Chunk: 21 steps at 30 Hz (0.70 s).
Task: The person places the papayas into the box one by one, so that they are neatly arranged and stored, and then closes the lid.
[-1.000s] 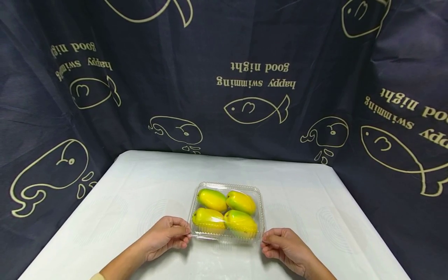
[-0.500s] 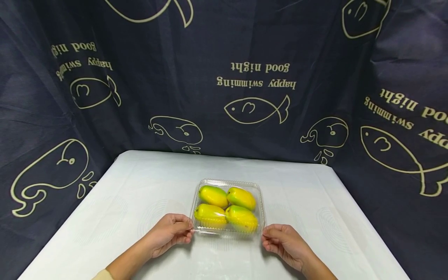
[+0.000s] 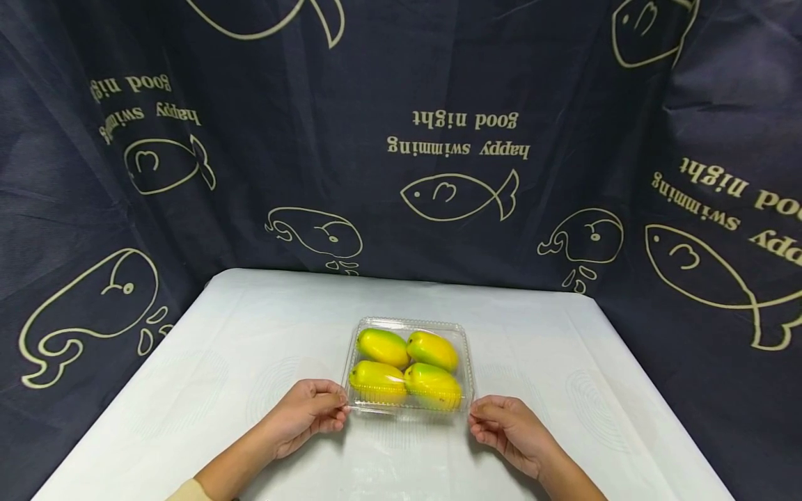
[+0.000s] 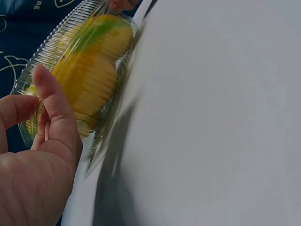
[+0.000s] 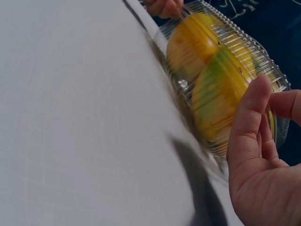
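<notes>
A clear plastic clamshell box [image 3: 411,322] holds several yellow-green mangoes [image 3: 434,381] in two rows, its lid down over them. My left hand [image 3: 308,415] pinches the box's near left corner between thumb and fingers. At the near right corner, my right hand [image 3: 510,433] pinches the rim the same way. In the left wrist view, the left hand [image 4: 49,146] has thumb and fingertips at the ridged rim. Likewise the right hand [image 5: 256,160] grips the rim in the right wrist view. Whether the box's underside touches the table is hard to tell.
The table [image 3: 282,313] has a white cover with faint ring patterns. A dark blue curtain [image 3: 376,104] with fish and whale drawings hangs behind the table and along both sides.
The box with the mangoes has shifted slightly away from me, toward the table's back. Both hands have moved along with it, keeping their pinch on the near corners.
</notes>
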Each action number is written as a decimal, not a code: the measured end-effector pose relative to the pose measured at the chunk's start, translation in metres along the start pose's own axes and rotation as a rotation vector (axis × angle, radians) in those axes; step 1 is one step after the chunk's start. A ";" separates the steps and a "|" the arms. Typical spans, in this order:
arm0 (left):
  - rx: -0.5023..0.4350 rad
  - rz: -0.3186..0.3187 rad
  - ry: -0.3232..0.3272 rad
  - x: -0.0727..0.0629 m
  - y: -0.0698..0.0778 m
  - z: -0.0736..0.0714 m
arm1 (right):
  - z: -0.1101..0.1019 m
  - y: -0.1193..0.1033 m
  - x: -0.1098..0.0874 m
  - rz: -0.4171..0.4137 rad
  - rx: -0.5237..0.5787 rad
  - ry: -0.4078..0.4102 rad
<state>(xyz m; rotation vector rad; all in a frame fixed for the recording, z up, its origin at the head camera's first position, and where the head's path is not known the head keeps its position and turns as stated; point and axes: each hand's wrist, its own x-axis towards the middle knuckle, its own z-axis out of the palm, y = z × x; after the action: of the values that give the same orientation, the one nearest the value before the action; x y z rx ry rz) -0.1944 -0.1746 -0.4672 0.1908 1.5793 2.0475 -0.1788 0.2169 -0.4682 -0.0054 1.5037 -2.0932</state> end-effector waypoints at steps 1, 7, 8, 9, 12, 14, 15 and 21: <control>-0.001 0.001 0.000 0.000 0.000 0.000 | 0.000 0.000 0.000 -0.002 0.001 -0.004; 0.001 0.010 0.002 0.002 0.000 0.002 | -0.003 0.000 0.001 0.002 0.018 -0.020; 0.003 0.010 0.005 0.002 0.000 0.002 | -0.003 0.000 0.001 0.002 0.021 -0.023; 0.006 0.010 0.006 0.003 0.000 0.002 | -0.003 0.000 0.002 0.001 0.024 -0.025; 0.008 0.015 0.006 0.003 -0.001 0.001 | -0.004 0.000 0.001 0.005 0.034 -0.032; 0.008 0.016 0.005 0.003 -0.001 0.002 | -0.005 -0.001 0.002 0.003 0.035 -0.035; 0.008 0.019 0.002 0.002 -0.001 0.002 | -0.005 -0.001 0.002 0.004 0.035 -0.037; 0.005 0.021 -0.007 0.002 0.001 0.003 | -0.005 -0.002 0.002 0.001 0.030 -0.041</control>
<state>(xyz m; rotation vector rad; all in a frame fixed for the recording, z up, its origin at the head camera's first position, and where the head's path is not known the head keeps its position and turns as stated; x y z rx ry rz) -0.1955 -0.1714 -0.4660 0.2174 1.5846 2.0565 -0.1831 0.2208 -0.4693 -0.0367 1.4482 -2.1021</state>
